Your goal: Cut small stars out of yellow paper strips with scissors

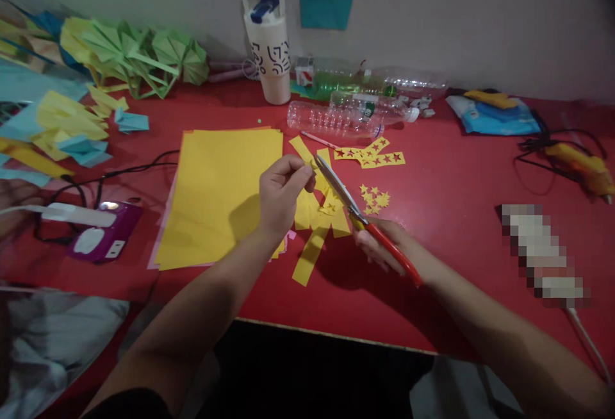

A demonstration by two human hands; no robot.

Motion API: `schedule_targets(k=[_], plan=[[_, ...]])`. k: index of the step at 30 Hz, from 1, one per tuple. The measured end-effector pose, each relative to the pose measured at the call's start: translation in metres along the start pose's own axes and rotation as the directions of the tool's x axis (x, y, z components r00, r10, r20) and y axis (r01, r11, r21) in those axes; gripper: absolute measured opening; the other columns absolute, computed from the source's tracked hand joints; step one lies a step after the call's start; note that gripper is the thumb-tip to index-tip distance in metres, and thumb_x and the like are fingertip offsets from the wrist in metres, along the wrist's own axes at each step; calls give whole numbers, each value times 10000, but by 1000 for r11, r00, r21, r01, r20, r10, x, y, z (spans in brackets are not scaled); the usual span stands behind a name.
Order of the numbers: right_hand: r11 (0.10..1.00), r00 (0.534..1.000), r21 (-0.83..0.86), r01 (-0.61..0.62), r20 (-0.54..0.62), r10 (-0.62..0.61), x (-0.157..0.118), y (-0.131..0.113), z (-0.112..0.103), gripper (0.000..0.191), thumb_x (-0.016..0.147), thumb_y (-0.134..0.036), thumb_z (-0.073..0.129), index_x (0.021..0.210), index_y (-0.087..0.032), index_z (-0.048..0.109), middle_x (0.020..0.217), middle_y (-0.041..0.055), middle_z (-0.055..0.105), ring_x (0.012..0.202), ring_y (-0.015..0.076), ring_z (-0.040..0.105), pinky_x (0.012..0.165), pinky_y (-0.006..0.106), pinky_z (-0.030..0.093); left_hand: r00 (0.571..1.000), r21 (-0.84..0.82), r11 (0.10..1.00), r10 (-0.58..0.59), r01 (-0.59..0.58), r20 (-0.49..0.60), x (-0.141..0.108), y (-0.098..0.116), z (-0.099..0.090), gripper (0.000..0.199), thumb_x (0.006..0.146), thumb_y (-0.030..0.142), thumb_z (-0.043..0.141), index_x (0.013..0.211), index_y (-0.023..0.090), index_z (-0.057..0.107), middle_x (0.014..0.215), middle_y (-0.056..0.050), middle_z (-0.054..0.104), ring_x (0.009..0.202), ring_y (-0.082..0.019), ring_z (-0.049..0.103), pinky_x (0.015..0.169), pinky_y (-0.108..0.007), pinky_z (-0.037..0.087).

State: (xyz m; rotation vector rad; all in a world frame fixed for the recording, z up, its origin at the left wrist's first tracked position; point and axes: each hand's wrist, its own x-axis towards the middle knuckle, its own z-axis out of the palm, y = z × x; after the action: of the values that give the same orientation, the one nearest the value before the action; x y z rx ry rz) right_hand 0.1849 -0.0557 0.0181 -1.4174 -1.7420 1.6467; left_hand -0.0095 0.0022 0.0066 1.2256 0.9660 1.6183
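Note:
My left hand point(282, 191) is closed in a pinch on a small piece of yellow paper point(311, 164), partly hidden by the fingers. In my right hand point(379, 255) are scissors point(393, 254) with red handles, their blade tips beside that piece. Whether the blades touch it I cannot tell. Beneath both hands lie several yellow paper strips point(310, 259), crossing one another. A little pile of cut yellow stars point(373, 198) rests just beyond my right hand. Farther back are strips with star-shaped holes point(383, 161). Left of my left hand is a stack of yellow sheets point(223, 182).
Plastic bottles point(331, 119) lie along the wall near a white tumbler point(269, 54). Folded green paper point(139, 54) fills the back left. A purple power socket point(103, 233) with cables sits near another person's hand point(19, 211). A glue gun point(583, 166) is at the right.

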Motion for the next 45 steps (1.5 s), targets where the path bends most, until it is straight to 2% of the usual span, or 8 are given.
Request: schedule_targets(k=[10,21,30,38,45], plan=[[999,999,-31,-45,15,45,-1,-6,1,557,768,-765,540,664,-240,384,521,-59,417,418,89,395,405,247,302,997,23,998,62,-61,-55,-2,0,0,164,740,121,585,590,187,568,533,49,531,501,-59,518,491,-194,447],[1000,1000,-3,-14,17,14,-1,-5,2,587,760,-797,530,655,-239,382,533,-56,428,420,85,394,387,237,306,995,40,996,80,-77,-63,-1,-2,0,156,754,132,579,609,188,569,545,49,536,502,-51,525,487,-186,455],[1000,1000,2,7,26,-7,-2,-6,2,551,787,-736,566,643,-236,382,520,-57,425,413,83,392,383,235,292,996,80,995,60,-54,-69,-2,-1,0,153,761,146,575,617,191,557,556,48,522,509,-58,517,494,-200,449],[999,999,34,-38,32,37,-2,-7,2,573,756,-766,576,640,-235,394,502,-71,393,394,77,384,384,239,292,996,31,997,73,-72,-46,-2,-1,-1,162,761,118,584,615,187,577,561,45,534,513,-60,523,494,-195,452],[999,999,41,-12,44,11,-3,-5,1,553,775,-743,576,640,-235,403,486,-67,403,386,78,377,371,234,288,997,57,997,49,-46,-57,-2,-1,-1,145,746,146,584,609,191,568,555,41,531,513,-65,522,485,-201,455]])
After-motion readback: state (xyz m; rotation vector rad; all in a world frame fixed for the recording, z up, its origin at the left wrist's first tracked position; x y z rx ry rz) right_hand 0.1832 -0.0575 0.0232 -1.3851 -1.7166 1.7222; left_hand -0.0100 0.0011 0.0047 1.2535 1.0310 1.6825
